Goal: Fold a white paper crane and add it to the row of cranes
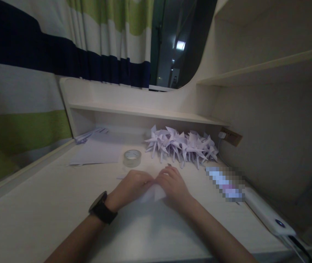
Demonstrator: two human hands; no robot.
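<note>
Both hands meet over the middle of the desk, working on a small piece of white paper (159,193). My left hand (135,185), with a black watch on its wrist, is closed with its thumb and fingertips on the paper's upper edge. From the other side my right hand (174,185) pinches the same edge, its fingers curled. Part of the paper hangs below the fingertips; the rest is hidden by the hands. A roll of clear tape (132,157) lies just beyond my left hand. Past my right hand is a pile of white paper pinwheels (183,144).
A stack of white paper sheets (98,148) lies at the back left. To the right are a pixelated, lit phone-like object (224,183) and a long white power strip (267,212) with cables. A low shelf (145,111) overhangs the back of the desk, below a curtain (109,40).
</note>
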